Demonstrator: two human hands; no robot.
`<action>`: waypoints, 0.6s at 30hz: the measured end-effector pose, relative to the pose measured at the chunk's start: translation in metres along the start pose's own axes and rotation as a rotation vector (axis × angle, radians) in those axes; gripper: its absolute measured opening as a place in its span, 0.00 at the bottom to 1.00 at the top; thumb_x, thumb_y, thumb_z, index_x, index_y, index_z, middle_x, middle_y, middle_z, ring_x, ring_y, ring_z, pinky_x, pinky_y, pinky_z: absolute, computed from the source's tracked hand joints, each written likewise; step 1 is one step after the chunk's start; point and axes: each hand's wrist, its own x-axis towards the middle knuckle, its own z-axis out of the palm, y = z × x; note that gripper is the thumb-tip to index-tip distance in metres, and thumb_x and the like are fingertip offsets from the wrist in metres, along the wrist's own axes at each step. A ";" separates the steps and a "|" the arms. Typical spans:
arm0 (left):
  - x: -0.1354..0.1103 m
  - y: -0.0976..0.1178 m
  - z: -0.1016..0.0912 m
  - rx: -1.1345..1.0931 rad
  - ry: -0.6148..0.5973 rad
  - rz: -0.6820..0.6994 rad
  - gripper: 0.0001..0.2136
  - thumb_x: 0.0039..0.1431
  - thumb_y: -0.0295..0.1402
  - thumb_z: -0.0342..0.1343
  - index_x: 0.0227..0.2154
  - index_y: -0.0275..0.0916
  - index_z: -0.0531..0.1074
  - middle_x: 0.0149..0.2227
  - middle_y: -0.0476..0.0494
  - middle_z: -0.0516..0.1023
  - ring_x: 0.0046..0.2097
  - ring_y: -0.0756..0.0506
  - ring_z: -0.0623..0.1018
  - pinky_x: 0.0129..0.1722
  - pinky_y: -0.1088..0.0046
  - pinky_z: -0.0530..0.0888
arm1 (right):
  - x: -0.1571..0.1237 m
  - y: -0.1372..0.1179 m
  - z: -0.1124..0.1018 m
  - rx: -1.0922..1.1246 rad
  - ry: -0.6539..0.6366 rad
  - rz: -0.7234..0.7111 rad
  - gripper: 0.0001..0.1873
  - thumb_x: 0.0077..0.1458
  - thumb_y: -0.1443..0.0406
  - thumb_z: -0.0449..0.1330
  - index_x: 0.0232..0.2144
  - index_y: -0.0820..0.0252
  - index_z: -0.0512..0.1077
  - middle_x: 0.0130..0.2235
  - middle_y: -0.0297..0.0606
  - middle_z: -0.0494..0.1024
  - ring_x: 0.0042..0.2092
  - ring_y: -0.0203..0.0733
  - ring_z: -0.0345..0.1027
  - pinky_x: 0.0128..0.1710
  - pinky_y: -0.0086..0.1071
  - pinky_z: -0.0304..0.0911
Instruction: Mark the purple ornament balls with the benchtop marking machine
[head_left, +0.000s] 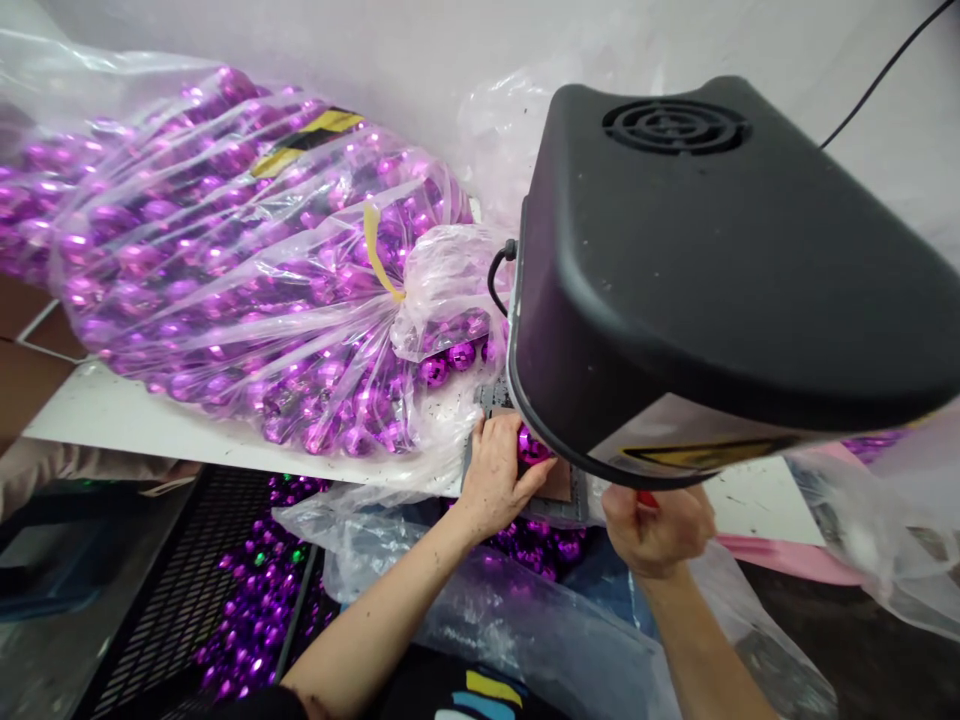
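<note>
My left hand (491,480) is closed on a shiny purple mirror-faceted ball (531,446), held between thumb and fingers. The ball is over a brown flat plate (553,482) at the foot of a black machine (720,270). Below the machine's front edge, my right hand (660,525) is curled into a fist around a red handle (646,498). Only a small red part of that handle shows. The machine's housing hides its working parts above the ball.
A large clear bag (247,270) of purple balls, tied with a yellow strip (379,250), lies on the white table (150,415). Several loose balls (448,364) are near its neck. A black crate (161,590) with purple balls stands below left. Clear plastic (540,630) covers my lap.
</note>
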 end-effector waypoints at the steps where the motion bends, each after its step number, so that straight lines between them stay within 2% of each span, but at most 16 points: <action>1: 0.000 -0.001 0.001 0.020 0.005 0.007 0.18 0.62 0.43 0.55 0.52 0.44 0.67 0.50 0.39 0.75 0.56 0.36 0.72 0.66 0.46 0.56 | 0.002 -0.002 -0.002 0.006 0.000 -0.005 0.11 0.49 0.72 0.57 0.36 0.56 0.71 0.33 0.33 0.73 0.37 0.37 0.68 0.42 0.38 0.67; 4: 0.000 -0.003 0.003 0.055 0.019 0.030 0.20 0.62 0.43 0.56 0.54 0.42 0.65 0.51 0.37 0.75 0.55 0.37 0.72 0.66 0.45 0.54 | 0.023 -0.015 -0.017 0.048 0.005 0.004 0.06 0.53 0.69 0.54 0.31 0.60 0.71 0.29 0.34 0.70 0.32 0.34 0.65 0.44 0.40 0.67; 6: 0.002 -0.004 0.003 0.053 0.011 0.048 0.19 0.63 0.42 0.55 0.54 0.41 0.64 0.51 0.37 0.75 0.56 0.37 0.72 0.66 0.44 0.53 | 0.046 -0.026 -0.027 0.141 0.014 0.105 0.07 0.55 0.65 0.54 0.30 0.60 0.71 0.24 0.32 0.66 0.28 0.33 0.62 0.43 0.42 0.67; 7: 0.002 -0.005 0.002 0.047 0.009 0.058 0.18 0.64 0.42 0.55 0.53 0.41 0.65 0.51 0.37 0.75 0.56 0.37 0.73 0.66 0.43 0.53 | 0.059 -0.031 -0.030 0.174 0.026 0.190 0.06 0.53 0.64 0.57 0.31 0.60 0.72 0.24 0.32 0.68 0.28 0.34 0.64 0.41 0.41 0.68; 8: 0.001 -0.005 0.001 0.038 0.018 0.072 0.17 0.64 0.41 0.54 0.53 0.40 0.65 0.51 0.37 0.75 0.55 0.37 0.73 0.66 0.44 0.54 | 0.072 -0.035 -0.031 0.199 0.105 0.209 0.06 0.53 0.64 0.58 0.31 0.60 0.73 0.24 0.32 0.69 0.27 0.34 0.64 0.35 0.38 0.67; 10: -0.006 -0.004 -0.001 0.023 0.066 0.118 0.18 0.65 0.40 0.54 0.54 0.39 0.64 0.51 0.36 0.74 0.55 0.38 0.73 0.64 0.46 0.58 | 0.093 -0.039 -0.028 0.190 0.249 0.226 0.09 0.55 0.62 0.58 0.30 0.62 0.74 0.24 0.32 0.69 0.24 0.30 0.62 0.24 0.29 0.59; 12: -0.023 -0.002 -0.003 0.034 0.075 0.189 0.22 0.63 0.39 0.56 0.57 0.39 0.61 0.53 0.35 0.73 0.56 0.38 0.72 0.64 0.47 0.59 | 0.105 -0.040 -0.022 0.173 0.341 0.249 0.14 0.57 0.59 0.57 0.27 0.63 0.75 0.21 0.31 0.68 0.21 0.26 0.59 0.18 0.26 0.50; 15: -0.055 0.005 -0.004 0.142 -0.045 0.281 0.25 0.63 0.35 0.56 0.61 0.42 0.58 0.56 0.36 0.70 0.58 0.38 0.70 0.66 0.47 0.56 | 0.109 -0.038 -0.016 0.215 0.359 0.313 0.15 0.55 0.57 0.59 0.25 0.64 0.74 0.20 0.30 0.66 0.19 0.27 0.59 0.15 0.26 0.49; 18: -0.070 0.011 -0.012 0.202 -0.159 0.331 0.34 0.62 0.44 0.58 0.66 0.41 0.52 0.60 0.32 0.65 0.62 0.35 0.66 0.65 0.45 0.56 | 0.104 -0.035 -0.016 0.280 0.351 0.314 0.13 0.53 0.58 0.60 0.26 0.63 0.74 0.20 0.30 0.65 0.18 0.30 0.59 0.14 0.28 0.50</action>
